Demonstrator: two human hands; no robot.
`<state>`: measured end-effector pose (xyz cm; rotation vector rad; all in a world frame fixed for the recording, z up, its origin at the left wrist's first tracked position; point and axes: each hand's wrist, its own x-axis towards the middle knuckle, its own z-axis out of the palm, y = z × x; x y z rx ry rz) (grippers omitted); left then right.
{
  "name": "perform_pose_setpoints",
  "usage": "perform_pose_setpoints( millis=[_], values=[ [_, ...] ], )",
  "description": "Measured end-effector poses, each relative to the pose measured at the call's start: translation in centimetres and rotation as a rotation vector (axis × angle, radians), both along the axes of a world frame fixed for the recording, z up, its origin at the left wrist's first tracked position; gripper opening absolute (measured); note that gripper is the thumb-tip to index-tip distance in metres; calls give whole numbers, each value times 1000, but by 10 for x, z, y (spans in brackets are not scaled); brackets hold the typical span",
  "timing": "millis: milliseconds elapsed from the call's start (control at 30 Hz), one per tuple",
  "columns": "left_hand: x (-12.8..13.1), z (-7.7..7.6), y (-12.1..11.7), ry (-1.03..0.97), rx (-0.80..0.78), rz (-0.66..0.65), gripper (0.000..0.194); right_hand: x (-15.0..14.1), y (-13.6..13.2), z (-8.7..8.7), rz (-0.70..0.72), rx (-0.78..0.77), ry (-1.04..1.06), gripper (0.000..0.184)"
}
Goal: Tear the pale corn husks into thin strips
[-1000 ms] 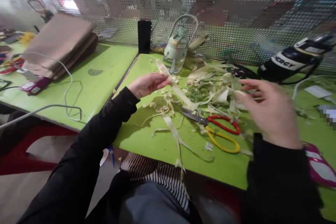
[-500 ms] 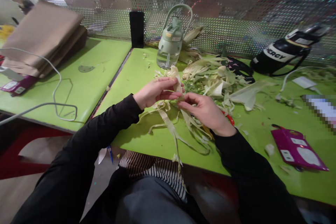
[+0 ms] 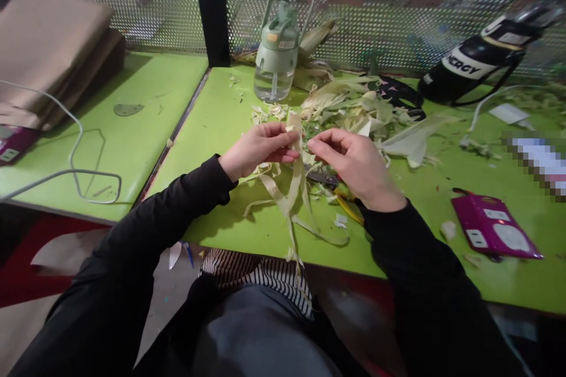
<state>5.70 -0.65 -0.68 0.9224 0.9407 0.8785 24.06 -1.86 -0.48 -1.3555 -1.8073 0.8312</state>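
My left hand (image 3: 256,147) pinches a pale corn husk strip (image 3: 295,147) near its top, and the strip hangs down toward the green table (image 3: 221,123). My right hand (image 3: 354,165) is curled close beside it, fingertips at the strip's right edge; whether it grips the strip is hard to tell. More loose husk strips (image 3: 283,200) lie under both hands. Scissors (image 3: 340,197) with a yellow handle lie partly hidden beneath my right hand. A heap of husks (image 3: 354,109) sits just beyond.
A pale green water bottle (image 3: 276,53) and a black block (image 3: 214,29) stand at the perforated back wall. A black bottle (image 3: 469,62) lies at the right. A magenta packet (image 3: 493,230) lies near the front right edge. Brown folded sheets (image 3: 53,53) and a grey cable (image 3: 79,147) occupy the left table.
My right hand swung in from the husk heap on the right and joined my left hand at the strip. The strip now hangs more upright. The camera tilted down slightly.
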Motion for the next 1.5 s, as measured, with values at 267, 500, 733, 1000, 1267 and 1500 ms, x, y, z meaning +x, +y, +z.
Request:
perform_pose_setpoints(
  millis=[267,500,733,1000,1267,1500],
  values=[
    [4,-2,-2,123,87,-30,10,0,1,-1,33,-23,-40,15],
    [5,-6,-3,176,162,-27,18,-1,-1,1,59,-27,-86,12],
    [9,-6,-6,214,195,-11,19,-7,-4,-4,40,121,-184,7],
    [9,-14,-8,293,362,34,17,-12,-7,-16,-42,453,-500,10],
    [10,-13,-8,313,403,68,16,-15,-7,-21,-43,496,-449,8],
    [-3,0,-6,274,388,141,15,4,0,-15,-197,495,-443,13]
  ],
)
